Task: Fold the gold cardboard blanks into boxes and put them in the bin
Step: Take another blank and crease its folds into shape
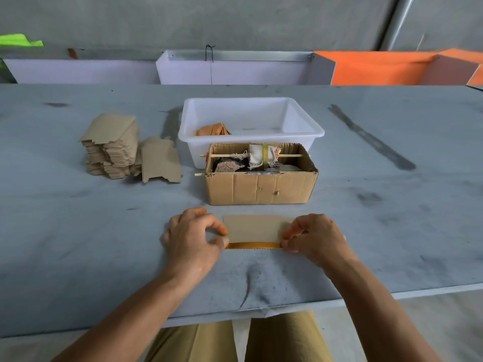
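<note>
On my far left, the stack of blanks point(112, 147) stands on the table point(392, 231), brown side up, with a few loose blanks point(160, 159) leaning against its right side. The stack is tall, so I judge most of the work is left.

Next comes my left hand point(192, 239). Its thumb and forefinger are curled and pinch the left end of the blank in work point(254, 228). The other fingers are tucked under the palm; I cannot tell how they lie.

The blank in work lies on the table just in front of me, between both hands, brown side up. A gold strip shows along its near edge, where a flap appears turned up. I judge this blank to be at an early fold: no box shape is formed yet.

Beyond it, the cardboard carton point(261, 188) holds rags and sticks and takes no part in the task. Behind it and touching it is the white bin point(298, 134). A few gold-orange pieces point(213, 129) lie in its left corner; whether they are finished boxes is too small to tell. The rest of the bin floor is bare, so few items are done.

My right hand point(317, 237) pinches the right end of the blank between curled thumb and forefinger.
</note>
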